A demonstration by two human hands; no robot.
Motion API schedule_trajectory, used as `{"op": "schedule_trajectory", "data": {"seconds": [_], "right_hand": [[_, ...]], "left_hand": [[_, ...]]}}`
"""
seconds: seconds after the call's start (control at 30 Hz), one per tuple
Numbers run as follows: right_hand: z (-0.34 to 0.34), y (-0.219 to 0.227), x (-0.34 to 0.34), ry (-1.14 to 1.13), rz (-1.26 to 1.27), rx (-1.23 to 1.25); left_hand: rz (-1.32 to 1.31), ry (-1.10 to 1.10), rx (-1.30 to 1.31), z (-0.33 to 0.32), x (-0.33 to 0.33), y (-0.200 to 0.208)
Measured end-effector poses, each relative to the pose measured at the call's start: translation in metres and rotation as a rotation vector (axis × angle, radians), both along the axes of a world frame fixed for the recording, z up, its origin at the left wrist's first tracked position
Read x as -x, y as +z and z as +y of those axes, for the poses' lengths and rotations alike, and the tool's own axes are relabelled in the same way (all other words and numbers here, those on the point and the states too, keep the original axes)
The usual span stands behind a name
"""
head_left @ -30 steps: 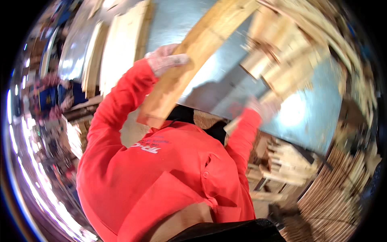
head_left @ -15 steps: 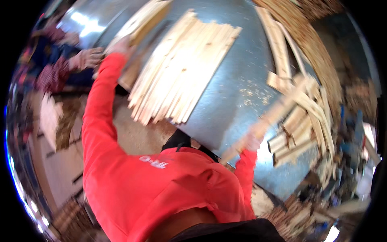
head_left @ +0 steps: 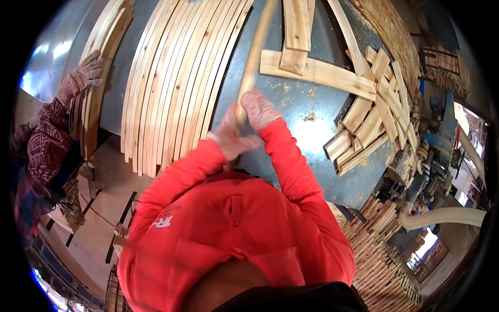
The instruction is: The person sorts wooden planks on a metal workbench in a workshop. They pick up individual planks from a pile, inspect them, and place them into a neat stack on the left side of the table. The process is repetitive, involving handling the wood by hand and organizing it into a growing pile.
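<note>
A narrow wooden strip (head_left: 254,54), smeared by motion, slants over the metal table from the far edge of view down to my hands. My gloved right hand (head_left: 261,110) is closed round it near its lower end. My gloved left hand (head_left: 232,136) is at that end, its thumb spread away from its fingers; blur hides how far it touches the strip. Left of my hands lies a row of long wooden strips (head_left: 179,83), side by side. To the right, a wider board (head_left: 317,77) lies crosswise, partly under another board (head_left: 297,31).
At the left, a co-worker's gloved hand (head_left: 83,78) rests on a stack of boards (head_left: 106,57). Short offcuts (head_left: 371,122) are heaped at the table's right side. Sawdust dots the metal table (head_left: 296,112). Stacked wood (head_left: 379,255) and a pale hose (head_left: 447,217) are at the lower right.
My left hand has left the boards at the far left and come to the middle beside my right. The strip in my right hand has swung from slanting rightward to pointing nearly straight away.
</note>
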State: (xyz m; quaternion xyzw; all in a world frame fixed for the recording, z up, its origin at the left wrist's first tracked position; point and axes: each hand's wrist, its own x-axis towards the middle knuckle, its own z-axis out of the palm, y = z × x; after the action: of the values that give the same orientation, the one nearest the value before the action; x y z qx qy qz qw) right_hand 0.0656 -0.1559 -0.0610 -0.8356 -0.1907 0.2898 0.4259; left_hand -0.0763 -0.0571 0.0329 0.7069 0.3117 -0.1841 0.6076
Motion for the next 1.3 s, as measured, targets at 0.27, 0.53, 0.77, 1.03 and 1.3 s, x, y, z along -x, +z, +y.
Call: {"op": "schedule_trajectory", "data": {"seconds": [0.27,0.53,0.77,1.03,1.3], "right_hand": [[0.093,0.053,-0.211,-0.086,-0.362,0.949],[-0.041,0.037,-0.235,0.096,1.167,-0.715],[-0.119,0.033,-0.14,-0.056,1.374,-0.939],[-0.154,0.053,-0.071,0.106,0.348,0.042],[-0.121,0.06,-0.231,0.871,-0.929,0.825]], "left_hand": [[0.099,0.177,-0.583,-0.042,-0.007,-0.063],[-0.004,-0.033,-1.439,-0.001,0.023,-0.029],[-0.292,0.373,0.062,-0.047,-0.094,-0.056],[-0.09,0.055,0.171,-0.048,-0.107,-0.108],[0.091,0.351,0.023,-0.084,-0.077,-0.053]]}}
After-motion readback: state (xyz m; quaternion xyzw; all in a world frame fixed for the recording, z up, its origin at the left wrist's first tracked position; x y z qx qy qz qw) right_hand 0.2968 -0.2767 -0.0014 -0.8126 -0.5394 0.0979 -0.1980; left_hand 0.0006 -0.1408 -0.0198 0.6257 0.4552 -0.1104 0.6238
